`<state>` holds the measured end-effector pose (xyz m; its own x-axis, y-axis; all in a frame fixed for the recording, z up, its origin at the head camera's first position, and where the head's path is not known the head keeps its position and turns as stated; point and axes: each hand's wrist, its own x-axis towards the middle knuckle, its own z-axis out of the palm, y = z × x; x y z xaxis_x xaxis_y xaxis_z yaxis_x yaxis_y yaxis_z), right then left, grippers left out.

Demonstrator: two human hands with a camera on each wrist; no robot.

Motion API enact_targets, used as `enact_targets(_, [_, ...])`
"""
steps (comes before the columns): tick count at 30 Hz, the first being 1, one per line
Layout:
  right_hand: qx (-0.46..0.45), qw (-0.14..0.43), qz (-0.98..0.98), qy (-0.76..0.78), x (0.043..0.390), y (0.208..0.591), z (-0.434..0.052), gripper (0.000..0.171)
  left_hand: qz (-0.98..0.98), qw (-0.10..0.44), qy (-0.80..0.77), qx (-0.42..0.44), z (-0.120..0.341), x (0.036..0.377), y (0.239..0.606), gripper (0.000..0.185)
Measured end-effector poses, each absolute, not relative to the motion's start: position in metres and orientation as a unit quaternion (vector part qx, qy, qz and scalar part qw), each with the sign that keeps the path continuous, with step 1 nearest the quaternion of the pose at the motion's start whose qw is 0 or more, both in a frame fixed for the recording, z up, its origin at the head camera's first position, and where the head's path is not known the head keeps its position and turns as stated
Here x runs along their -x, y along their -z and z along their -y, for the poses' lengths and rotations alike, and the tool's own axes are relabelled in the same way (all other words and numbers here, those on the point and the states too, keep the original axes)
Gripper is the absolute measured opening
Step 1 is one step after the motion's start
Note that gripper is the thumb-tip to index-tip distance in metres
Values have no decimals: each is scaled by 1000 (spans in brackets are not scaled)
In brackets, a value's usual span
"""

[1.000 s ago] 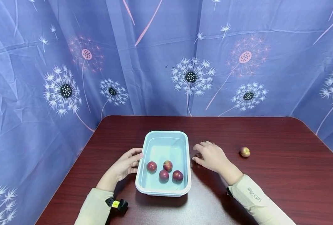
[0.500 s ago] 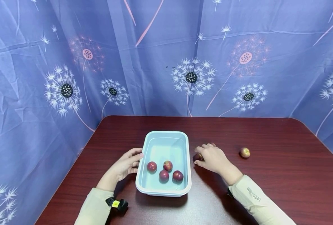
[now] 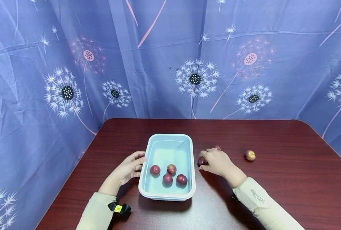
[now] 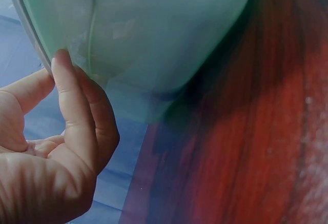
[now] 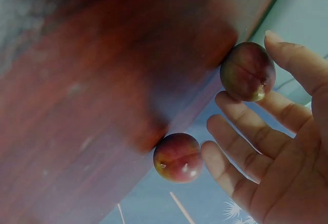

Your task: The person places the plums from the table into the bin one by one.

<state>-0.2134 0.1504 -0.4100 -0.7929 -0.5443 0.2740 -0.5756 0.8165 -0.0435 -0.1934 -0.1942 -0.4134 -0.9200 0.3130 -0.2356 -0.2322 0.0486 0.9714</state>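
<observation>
While the left hand is pinching the left rim of a pale blue, rectangular plastic tub, the right hand is lying around a dark red, round plum just beyond the tub's right side. The left thumb is pressing at the edge, and the fingers are bearing against the outer wall below it. Thumb and fingers of the right hand are standing apart, with the thumb at one side of the dark plum and fingertips at the other; in the right wrist view they are looking spread rather than clamped. That plum is sitting on the glossy, reddish-brown wooden worktop.

Beside the little finger of the same hand, a red plum with a yellowish patch is resting, partly hidden from the head view. Well apart to the right, a yellow-and-red plum is lying alone. Inside the tub, four red plums are gathering toward the near end.

Both forearms are wearing cream sleeves, and a black wrist device with a yellow label is showing at the left cuff. Behind everything, a blue fabric curtain with white and pink dandelions is hanging.
</observation>
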Motion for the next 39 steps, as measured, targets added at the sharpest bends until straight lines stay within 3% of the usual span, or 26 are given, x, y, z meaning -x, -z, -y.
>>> enact_targets(30, [-290,164,940,-76,207,397,-154,32,-696,193,-691,-31,193,192,417,53])
enact_targets(39, [-296,214,927,-86,207,386,-153,34,-696,190,-691,-44,194,194,415,54])
